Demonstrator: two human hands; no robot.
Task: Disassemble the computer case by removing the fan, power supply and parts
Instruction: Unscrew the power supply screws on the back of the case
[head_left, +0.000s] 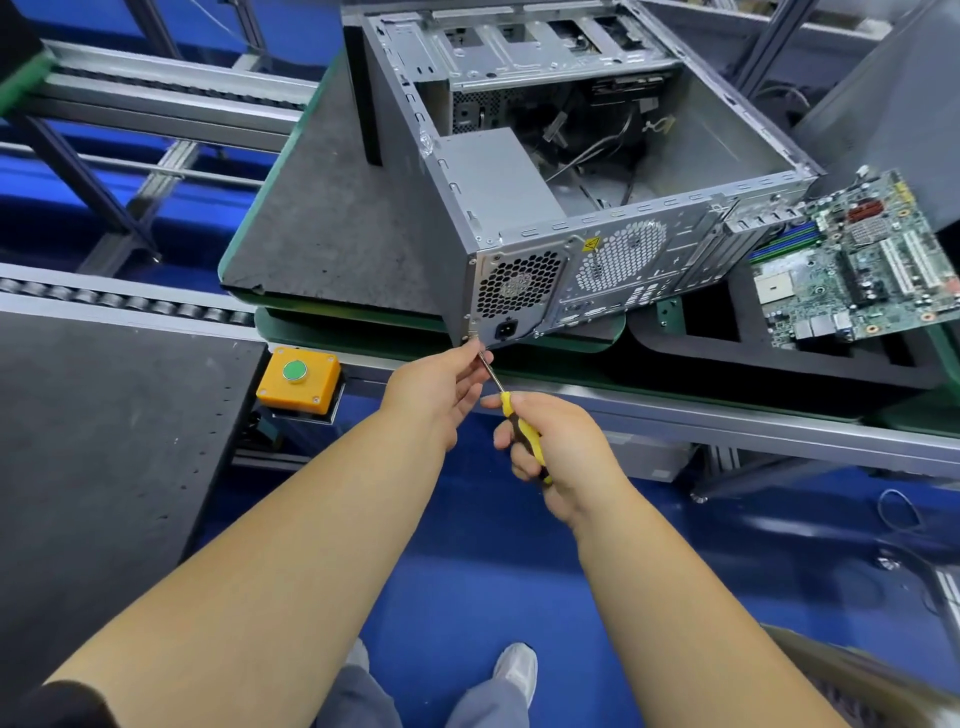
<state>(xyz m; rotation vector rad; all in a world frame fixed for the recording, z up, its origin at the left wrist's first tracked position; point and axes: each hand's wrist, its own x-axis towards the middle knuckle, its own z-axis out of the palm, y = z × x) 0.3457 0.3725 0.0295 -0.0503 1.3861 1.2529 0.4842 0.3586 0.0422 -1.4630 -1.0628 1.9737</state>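
- A grey workbench (332, 234) is seen beyond both hands.
- A screwdriver (522, 431) is gripped by the right hand (558, 447).
- Its shaft is pinched by the left hand (441, 389), just below the computer case (597, 208).

Bare forearms, grey trousers (363, 696), white shoes (517, 670)

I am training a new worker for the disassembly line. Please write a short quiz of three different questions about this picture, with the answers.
1. True or false: the motherboard is mounted inside the computer case.
2. Which hand grips the yellow-handled screwdriver? A) left hand B) right hand C) neither
3. Fill in: the screwdriver tip meets the case at the lower corner of the ______, beside its power socket.

Key: 1. False, it lies outside, to the right of the case. 2. B; the left hand's fingers hold the shaft near the tip. 3. power supply.
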